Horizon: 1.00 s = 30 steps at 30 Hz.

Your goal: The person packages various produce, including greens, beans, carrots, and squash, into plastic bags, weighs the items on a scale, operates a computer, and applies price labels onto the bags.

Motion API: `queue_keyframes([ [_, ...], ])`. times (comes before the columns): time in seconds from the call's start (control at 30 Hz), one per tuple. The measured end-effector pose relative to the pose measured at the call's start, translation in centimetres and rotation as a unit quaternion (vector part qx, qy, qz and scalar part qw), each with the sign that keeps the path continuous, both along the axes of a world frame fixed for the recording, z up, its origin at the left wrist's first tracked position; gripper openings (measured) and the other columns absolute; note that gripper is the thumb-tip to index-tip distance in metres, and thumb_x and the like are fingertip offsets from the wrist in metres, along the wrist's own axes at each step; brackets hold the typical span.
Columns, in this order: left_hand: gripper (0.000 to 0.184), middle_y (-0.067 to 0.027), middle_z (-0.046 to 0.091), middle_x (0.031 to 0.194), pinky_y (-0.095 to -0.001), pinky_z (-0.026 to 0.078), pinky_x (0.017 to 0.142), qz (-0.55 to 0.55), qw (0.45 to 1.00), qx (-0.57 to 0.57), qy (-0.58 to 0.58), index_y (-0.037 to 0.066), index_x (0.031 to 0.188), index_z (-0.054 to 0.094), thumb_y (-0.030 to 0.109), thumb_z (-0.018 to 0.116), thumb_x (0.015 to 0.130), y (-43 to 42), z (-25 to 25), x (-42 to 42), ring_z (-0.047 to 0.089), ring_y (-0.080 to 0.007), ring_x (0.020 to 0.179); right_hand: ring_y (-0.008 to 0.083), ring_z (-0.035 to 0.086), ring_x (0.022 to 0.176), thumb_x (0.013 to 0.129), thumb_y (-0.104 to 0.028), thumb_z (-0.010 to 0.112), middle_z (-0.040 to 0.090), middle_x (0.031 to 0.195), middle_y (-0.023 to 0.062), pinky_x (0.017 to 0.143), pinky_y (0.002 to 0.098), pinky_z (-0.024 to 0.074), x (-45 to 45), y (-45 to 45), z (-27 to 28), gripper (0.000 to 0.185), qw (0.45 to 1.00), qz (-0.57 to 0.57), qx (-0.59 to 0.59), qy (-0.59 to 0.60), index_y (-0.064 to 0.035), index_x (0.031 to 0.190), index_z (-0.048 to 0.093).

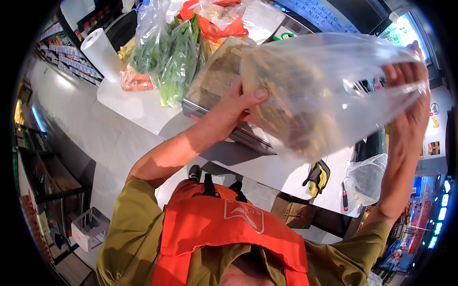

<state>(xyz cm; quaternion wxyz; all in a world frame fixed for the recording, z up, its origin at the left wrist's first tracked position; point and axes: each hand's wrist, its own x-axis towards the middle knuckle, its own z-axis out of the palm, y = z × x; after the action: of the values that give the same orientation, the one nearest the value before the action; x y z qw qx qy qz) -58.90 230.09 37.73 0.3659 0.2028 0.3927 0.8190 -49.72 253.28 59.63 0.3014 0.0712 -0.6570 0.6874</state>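
Note:
A large clear plastic bag (334,90) with yellowish-brown pieces inside is stretched between my hands above the table; what kind of food it is I cannot make out. My left hand (245,100) grips the filled end, thumb pressed on the plastic and the other fingers mostly behind it. At the bag's far right end, my right hand (408,76) is closed around the gathered plastic, its fingers partly seen through the film. Below the bag, close to my left hand, sits a flat-topped metal weighing scale (217,71), partly covered by the bag.
Bagged leafy greens (179,62) and a bag of carrots (136,80) lie left of the scale, beside a white plastic roll (101,55). A yellow-black glove (317,178), a red-handled knife (345,196) and a loose plastic bag (367,178) lie at the front right. A screen (315,14) stands behind.

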Motion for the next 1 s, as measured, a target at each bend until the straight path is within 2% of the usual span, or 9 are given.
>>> queue_keyframes([
  [0.07,0.082,-0.0079,0.058,0.12,-0.0229,0.053,0.066,0.035,0.999,-0.009,0.034,0.004,0.141,0.033,0.042,0.076,0.082,-1.1,-0.7,-2.3,0.061,-0.0118,0.097,0.0166,0.062,0.08,0.091,-0.017,0.07,0.063,0.096,0.0118,0.066,0.0295,0.0534,-3.0,-1.1,-0.4,0.037,1.0,0.016,-0.011,-0.001,0.0018,0.121,0.061],
  [0.1,0.083,-0.0075,0.058,0.119,-0.0227,0.051,0.065,0.047,0.997,-0.025,0.048,0.005,0.141,0.033,0.042,0.077,0.081,-1.7,-0.9,-3.3,0.061,-0.0109,0.096,0.0197,0.063,0.086,0.089,-0.019,0.073,0.062,0.103,0.0146,0.07,0.0305,0.0555,-4.2,-0.4,-1.0,0.045,1.0,-0.016,-0.012,-0.005,0.003,0.125,0.059],
  [0.17,0.085,-0.0067,0.059,0.117,-0.0224,0.049,0.063,0.071,0.993,-0.056,0.077,0.005,0.141,0.033,0.043,0.078,0.08,-2.7,-1.1,-5.0,0.059,-0.0091,0.092,0.017,0.061,0.077,0.09,-0.022,0.072,0.063,0.094,0.0102,0.065,0.0284,0.0529,-6.8,-1.6,-1.9,0.037,0.999,0.045,-0.006,-0.007,-0.0001,0.118,0.061],
  [0.2,0.085,-0.0071,0.059,0.118,-0.0234,0.05,0.064,0.07,0.992,-0.068,0.079,0.005,0.141,0.033,0.043,0.078,0.08,-3.1,-1.2,-5.6,0.06,-0.01,0.094,0.0163,0.06,0.074,0.091,-0.022,0.071,0.063,0.093,0.0084,0.063,0.0277,0.052,-8.0,-1.9,-2.6,0.032,0.995,0.097,0.011,0.001,-0.0018,0.113,0.062],
  [0.43,0.08,-0.0105,0.059,0.123,-0.0306,0.056,0.073,0.051,0.99,-0.12,0.06,0.001,0.138,0.039,0.04,0.078,0.08,-4.4,-1.1,-7.4,0.062,-0.0182,0.106,0.0117,0.057,0.069,0.096,-0.019,0.065,0.058,0.086,0.0034,0.059,0.0286,0.051,-11.6,-5.1,-3.9,0.017,0.994,0.102,-0.034,-0.006,-0.0066,0.104,0.058],
  [0.57,0.076,-0.0125,0.059,0.123,-0.0327,0.057,0.076,0.046,0.989,-0.126,0.069,-0.001,0.137,0.04,0.033,0.079,0.081,-3.9,-2.3,-8.2,0.062,-0.0207,0.106,0.0121,0.056,0.059,0.098,-0.022,0.062,0.055,0.068,0.0003,0.055,0.0247,0.0467,-12.4,-5.7,-4.6,0.017,0.994,0.104,-0.015,-0.005,-0.0082,0.088,0.059],
  [0.7,0.078,-0.0134,0.056,0.126,-0.0343,0.053,0.088,0.039,0.986,-0.125,0.101,-0.002,0.138,0.036,0.028,0.08,0.081,-3.6,-2.0,-8.5,0.059,-0.0208,0.111,0.0109,0.052,0.057,0.097,-0.022,0.062,0.051,0.067,-0.001,0.055,0.0258,0.0469,-12.3,-6.2,-4.9,0.016,0.998,0.031,-0.026,-0.04,-0.01,0.087,0.058],
  [0.8,0.084,-0.0149,0.051,0.131,-0.0359,0.047,0.098,0.03,0.979,-0.132,0.154,-0.004,0.142,0.031,0.025,0.081,0.08,-3.4,-2.6,-9.1,0.053,-0.0213,0.118,0.0092,0.05,0.057,0.098,-0.021,0.06,0.051,0.072,-0.0017,0.054,0.0274,0.047,-12.9,-4.2,-5.9,0.016,0.992,0.124,-0.026,-0.026,-0.0105,0.087,0.056],
  [1.0,0.082,-0.016,0.049,0.129,-0.0372,0.043,0.104,0.022,0.974,-0.178,0.138,-0.006,0.134,0.033,0.02,0.085,0.076,-3.4,-1.3,-9.1,0.05,-0.0213,0.121,0.0073,0.04,0.052,0.101,-0.019,0.056,0.044,0.064,-0.0029,0.053,0.0278,0.0469,-13.1,-3.9,-5.6,0.021,0.99,0.127,-0.054,-0.036,-0.0105,0.082,0.05],
])
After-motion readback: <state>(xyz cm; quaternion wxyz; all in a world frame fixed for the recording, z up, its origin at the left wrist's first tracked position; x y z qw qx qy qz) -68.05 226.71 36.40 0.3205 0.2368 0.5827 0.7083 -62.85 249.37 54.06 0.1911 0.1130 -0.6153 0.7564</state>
